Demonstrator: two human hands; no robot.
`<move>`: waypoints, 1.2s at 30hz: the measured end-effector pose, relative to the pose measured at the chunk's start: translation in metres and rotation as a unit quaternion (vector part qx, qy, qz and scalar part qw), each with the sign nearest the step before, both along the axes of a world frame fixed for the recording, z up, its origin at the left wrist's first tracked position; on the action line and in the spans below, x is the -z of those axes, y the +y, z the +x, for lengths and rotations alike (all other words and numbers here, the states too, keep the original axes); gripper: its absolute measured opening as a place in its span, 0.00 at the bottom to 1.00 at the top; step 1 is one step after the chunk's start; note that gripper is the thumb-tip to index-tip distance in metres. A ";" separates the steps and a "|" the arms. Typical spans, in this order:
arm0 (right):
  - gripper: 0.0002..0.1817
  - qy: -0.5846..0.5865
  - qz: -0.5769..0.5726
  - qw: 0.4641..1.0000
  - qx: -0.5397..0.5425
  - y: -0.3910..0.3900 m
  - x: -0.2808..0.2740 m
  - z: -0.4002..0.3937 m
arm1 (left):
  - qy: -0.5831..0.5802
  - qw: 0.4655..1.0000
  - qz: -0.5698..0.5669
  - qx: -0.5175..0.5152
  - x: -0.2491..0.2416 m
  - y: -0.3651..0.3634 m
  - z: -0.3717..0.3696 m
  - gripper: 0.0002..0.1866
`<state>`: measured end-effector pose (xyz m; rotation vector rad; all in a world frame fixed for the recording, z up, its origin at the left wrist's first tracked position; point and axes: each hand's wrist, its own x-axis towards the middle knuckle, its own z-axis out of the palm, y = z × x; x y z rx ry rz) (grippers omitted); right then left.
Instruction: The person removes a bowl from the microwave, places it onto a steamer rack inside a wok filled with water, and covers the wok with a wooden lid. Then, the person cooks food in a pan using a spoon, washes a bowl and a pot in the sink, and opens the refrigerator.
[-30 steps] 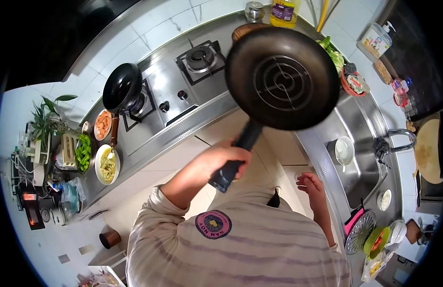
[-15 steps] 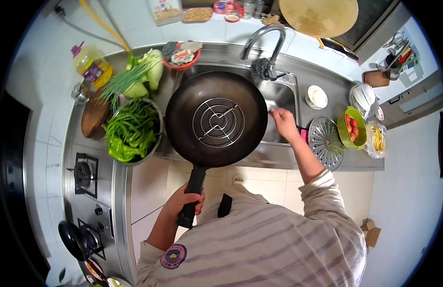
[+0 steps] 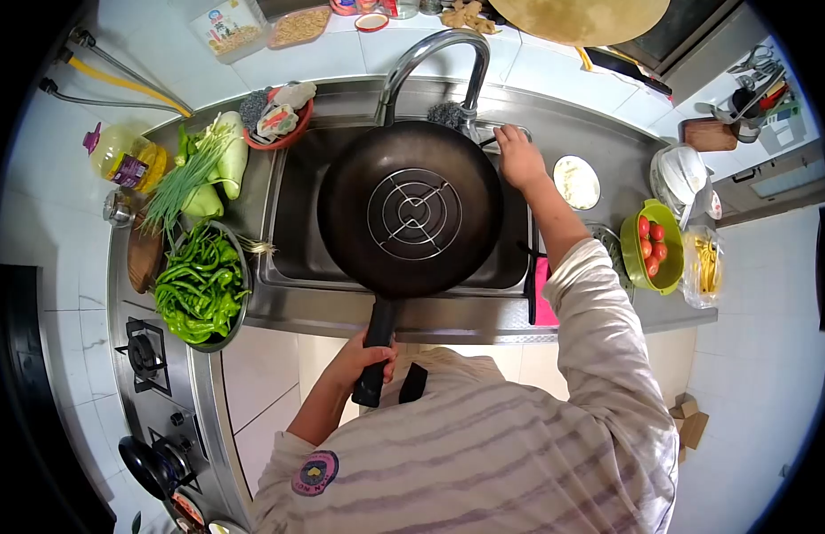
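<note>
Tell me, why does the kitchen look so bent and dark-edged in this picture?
Head view: a fisheye lens curves the counter and blackens the corners; lighting is even and bright, the wok and rack look sharp, with mild glare on the steel sink.
</note>
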<state>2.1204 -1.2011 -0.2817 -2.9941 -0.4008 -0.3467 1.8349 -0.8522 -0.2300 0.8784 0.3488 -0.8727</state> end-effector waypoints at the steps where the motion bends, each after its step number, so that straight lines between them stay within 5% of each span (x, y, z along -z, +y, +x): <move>1: 0.21 0.011 0.003 1.000 0.001 0.002 -0.003 0.002 | -0.005 1.000 0.005 -0.001 0.001 -0.003 0.003 0.19; 13: 0.10 0.020 0.198 0.979 -0.050 -0.007 0.007 0.003 | 0.004 0.999 0.039 -0.010 0.004 -0.021 0.017 0.22; 36: 0.07 0.018 0.184 0.981 -0.059 -0.004 0.011 0.012 | 0.006 0.998 0.041 -0.042 0.016 -0.012 0.021 0.24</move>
